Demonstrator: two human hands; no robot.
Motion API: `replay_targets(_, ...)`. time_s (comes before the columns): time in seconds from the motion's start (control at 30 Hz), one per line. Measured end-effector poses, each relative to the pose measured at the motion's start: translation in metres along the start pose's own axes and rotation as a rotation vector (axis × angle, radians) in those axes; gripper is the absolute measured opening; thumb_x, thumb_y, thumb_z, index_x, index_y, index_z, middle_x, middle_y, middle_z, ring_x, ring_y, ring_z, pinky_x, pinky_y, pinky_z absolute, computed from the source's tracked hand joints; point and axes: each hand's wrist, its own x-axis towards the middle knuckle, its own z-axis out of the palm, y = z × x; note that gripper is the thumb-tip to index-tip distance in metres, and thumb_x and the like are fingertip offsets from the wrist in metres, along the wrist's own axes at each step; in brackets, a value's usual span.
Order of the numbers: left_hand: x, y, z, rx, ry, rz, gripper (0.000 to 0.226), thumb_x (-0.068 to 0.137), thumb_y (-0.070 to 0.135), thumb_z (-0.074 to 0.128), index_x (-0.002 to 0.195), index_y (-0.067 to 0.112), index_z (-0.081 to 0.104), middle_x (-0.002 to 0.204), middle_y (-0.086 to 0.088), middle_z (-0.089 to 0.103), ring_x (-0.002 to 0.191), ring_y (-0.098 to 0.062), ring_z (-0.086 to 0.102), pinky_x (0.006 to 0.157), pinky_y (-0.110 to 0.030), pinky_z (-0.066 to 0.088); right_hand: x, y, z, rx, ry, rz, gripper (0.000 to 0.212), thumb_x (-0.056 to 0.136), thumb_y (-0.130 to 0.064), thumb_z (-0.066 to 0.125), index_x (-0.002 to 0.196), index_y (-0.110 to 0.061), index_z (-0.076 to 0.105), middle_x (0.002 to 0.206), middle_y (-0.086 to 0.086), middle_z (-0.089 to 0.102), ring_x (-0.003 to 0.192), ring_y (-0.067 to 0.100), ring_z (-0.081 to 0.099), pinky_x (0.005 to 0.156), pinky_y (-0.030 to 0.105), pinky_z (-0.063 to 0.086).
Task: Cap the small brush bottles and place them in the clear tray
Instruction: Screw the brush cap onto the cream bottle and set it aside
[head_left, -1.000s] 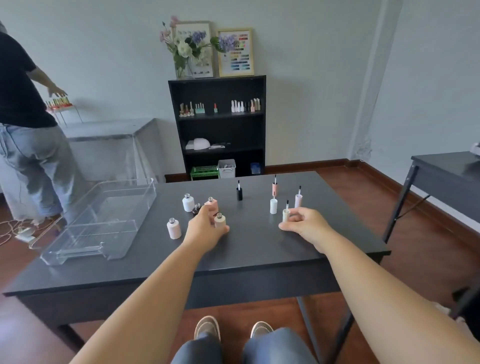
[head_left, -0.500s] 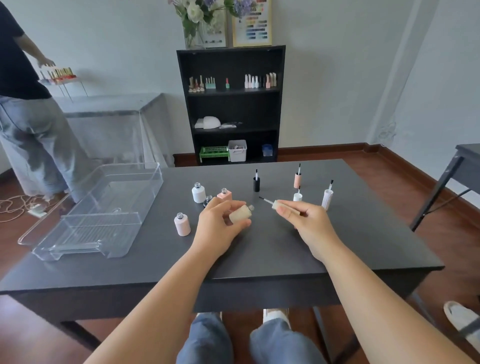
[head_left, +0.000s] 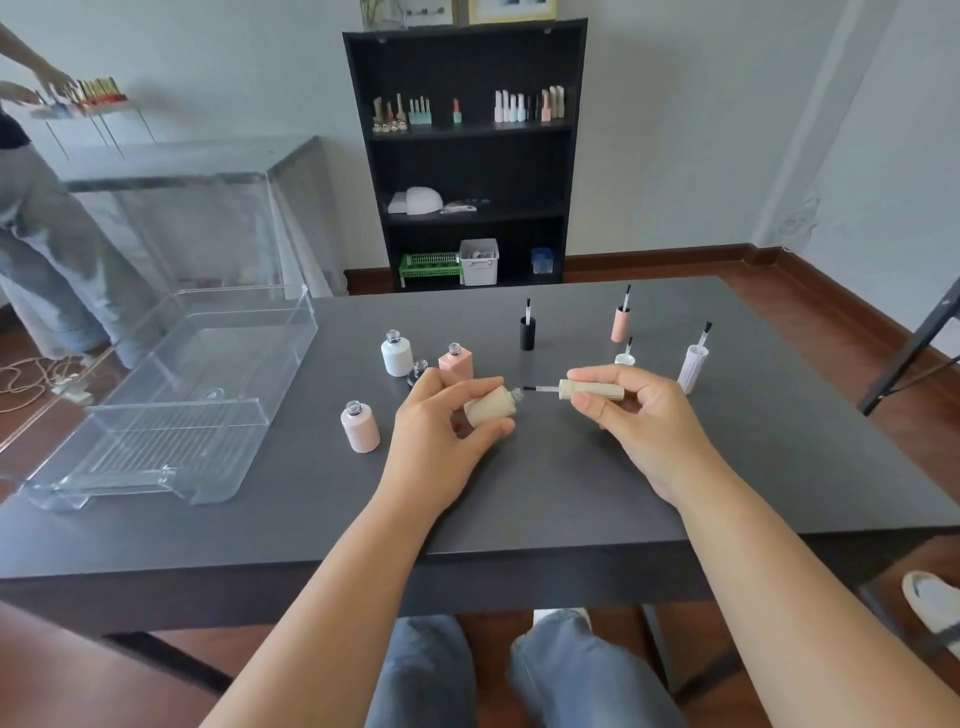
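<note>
My left hand (head_left: 441, 441) grips a beige bottle (head_left: 491, 408), tipped on its side with its open neck facing right. In my right hand (head_left: 639, 421) lies the matching beige brush cap (head_left: 589, 389), held level, its black brush tip just at the bottle's neck. On the dark table (head_left: 571, 483) stand uncapped bottles: a white one (head_left: 397, 356), a pink square one (head_left: 456, 362), a pale pink one (head_left: 359, 427) and a small dark one (head_left: 418, 370). Brush caps stand upright behind: black (head_left: 528, 332), pink (head_left: 620, 323), white (head_left: 693, 366), and a short white one (head_left: 625, 358). The clear tray (head_left: 171, 400) lies empty at the left.
A black shelf unit (head_left: 467, 156) with bottles and bins stands behind the table. At the far left a person (head_left: 47, 244) stands by a clear acrylic table (head_left: 208, 208). Another dark table's leg (head_left: 914, 353) is at the right. My knees show below the table's front edge.
Both hands lifted the beige bottle and its brush cap off the table. The brush tip has moved closer to the bottle's neck, and the camera has tilted down.
</note>
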Motion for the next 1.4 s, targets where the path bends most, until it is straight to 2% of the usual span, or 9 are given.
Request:
replay_targets(0.17, -0.001, 0.002, 0.000, 0.014, 0.003, 0.019, 0.040, 0.075, 0.016, 0.083, 0.112, 0.026, 0.072, 0.102, -0.001, 0.055, 0.088, -0.008, 0.059, 0.080, -0.006, 0.046, -0.004, -0.003, 0.001, -0.030, -0.001, -0.014, 0.022, 0.083, -0.022, 0.073, 0.093, -0.043, 0.074, 0.090, -0.006, 0.073, 0.079, 0.006, 0.059, 0.080, 0.023, 0.048)
replay_targets(0.3, -0.002, 0.003, 0.001, 0.040, -0.007, 0.067, 0.041, 0.074, 0.015, 0.083, 0.113, 0.024, 0.072, 0.102, 0.000, 0.055, 0.090, -0.005, 0.057, 0.081, -0.005, 0.045, -0.008, -0.007, 0.002, -0.086, -0.026, -0.043, 0.027, 0.086, -0.017, 0.070, 0.094, -0.043, 0.073, 0.093, -0.013, 0.073, 0.078, 0.003, 0.061, 0.079, 0.015, 0.048)
replay_targets(0.47, -0.005, 0.002, 0.002, 0.121, -0.057, 0.171, 0.042, 0.074, 0.016, 0.083, 0.114, 0.024, 0.072, 0.096, 0.011, 0.050, 0.089, -0.010, 0.056, 0.083, -0.019, 0.050, -0.014, -0.011, 0.007, -0.275, -0.124, -0.187, 0.030, 0.088, -0.004, 0.065, 0.103, -0.029, 0.074, 0.096, -0.007, 0.065, 0.081, 0.006, 0.058, 0.074, 0.007, 0.041)
replay_targets(0.63, -0.005, 0.000, 0.003, 0.145, -0.069, 0.218, 0.043, 0.074, 0.016, 0.084, 0.114, 0.023, 0.072, 0.097, 0.007, 0.052, 0.089, -0.005, 0.054, 0.081, -0.011, 0.048, -0.017, -0.013, 0.010, -0.367, -0.090, -0.324, 0.028, 0.084, 0.003, 0.068, 0.101, -0.019, 0.074, 0.094, -0.006, 0.069, 0.084, 0.006, 0.061, 0.079, 0.013, 0.046)
replay_targets(0.8, -0.005, 0.002, 0.001, 0.056, -0.122, 0.111, 0.040, 0.073, 0.020, 0.084, 0.111, 0.026, 0.073, 0.098, 0.011, 0.062, 0.086, -0.005, 0.062, 0.080, -0.013, 0.050, -0.020, -0.013, 0.012, -0.476, -0.051, -0.389, 0.028, 0.081, 0.006, 0.069, 0.098, -0.016, 0.073, 0.094, -0.012, 0.068, 0.088, 0.007, 0.061, 0.085, 0.016, 0.046)
replay_targets(0.93, -0.002, 0.002, -0.002, -0.058, -0.123, -0.088, 0.024, 0.077, 0.034, 0.079, 0.100, 0.040, 0.074, 0.074, 0.010, 0.070, 0.063, 0.003, 0.059, 0.068, -0.007, 0.045, -0.019, -0.016, 0.011, -0.341, -0.090, -0.243, 0.029, 0.087, 0.002, 0.064, 0.099, -0.024, 0.071, 0.089, -0.010, 0.068, 0.074, -0.004, 0.057, 0.073, 0.005, 0.041)
replay_targets(1.03, -0.001, 0.003, -0.003, -0.225, -0.165, -0.199, 0.007, 0.086, 0.035, 0.070, 0.090, 0.040, 0.074, 0.067, 0.002, 0.073, 0.057, -0.007, 0.065, 0.063, -0.016, 0.052, -0.019, -0.016, 0.010, -0.303, -0.117, -0.218, 0.031, 0.087, 0.002, 0.064, 0.098, -0.027, 0.070, 0.092, -0.007, 0.069, 0.074, 0.001, 0.057, 0.073, 0.006, 0.043)
replay_targets(1.27, 0.004, 0.004, -0.007, -0.361, -0.125, -0.274, 0.054, 0.065, 0.068, 0.066, 0.091, 0.022, 0.076, 0.074, -0.015, 0.072, 0.049, -0.014, 0.063, 0.049, -0.020, 0.051, -0.023, -0.016, 0.014, -0.375, -0.037, -0.509, 0.030, 0.079, 0.007, 0.072, 0.094, -0.018, 0.075, 0.100, -0.010, 0.071, 0.098, 0.018, 0.065, 0.091, 0.027, 0.049)
replay_targets(1.4, 0.005, 0.003, -0.009, -0.439, -0.183, -0.284, 0.042, 0.062, 0.056, 0.077, 0.088, 0.023, 0.077, 0.072, -0.001, 0.073, 0.055, -0.014, 0.066, 0.053, -0.018, 0.052, -0.022, -0.014, 0.015, -0.398, -0.027, -0.502, 0.027, 0.080, 0.006, 0.071, 0.095, -0.015, 0.075, 0.099, -0.005, 0.073, 0.095, 0.014, 0.065, 0.089, 0.023, 0.049)
